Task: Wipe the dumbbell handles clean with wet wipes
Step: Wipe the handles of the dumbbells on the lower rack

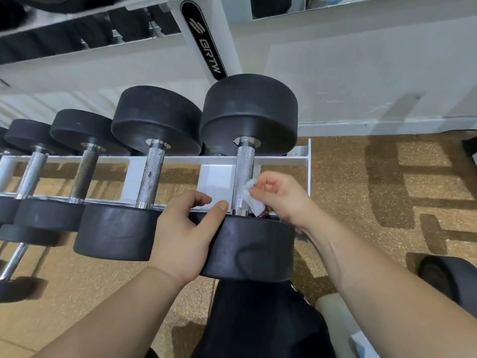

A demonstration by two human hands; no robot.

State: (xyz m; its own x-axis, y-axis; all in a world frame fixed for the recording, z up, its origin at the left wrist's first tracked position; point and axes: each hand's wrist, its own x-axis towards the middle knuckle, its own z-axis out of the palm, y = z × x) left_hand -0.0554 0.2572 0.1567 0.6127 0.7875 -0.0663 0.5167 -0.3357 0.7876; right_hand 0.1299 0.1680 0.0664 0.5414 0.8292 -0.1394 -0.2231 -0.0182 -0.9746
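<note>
Nearest, the left hand [185,228] grips the near head of the rightmost dumbbell [253,249], fingers curled over its left edge and thumb laid on top. Just beyond, the right hand [281,197] pinches a crumpled wipe [251,200] and holds it against the right side of the handle [244,177], close to the near collar. The dumbbell lies at the right end of the white rack [216,180], its far head toward the wall.

The likeliest fault is a half-cleaned handle. The wipe touches one side only, so the left side, the underside and the far stretch may be missed unless the bar is rolled. Rolling has its own risk: the left fingers sit by the gap beside the neighbour [116,233] and could be nipped there. The rough knurling may also snag the wipe or pull it from so light a pinch.
</note>
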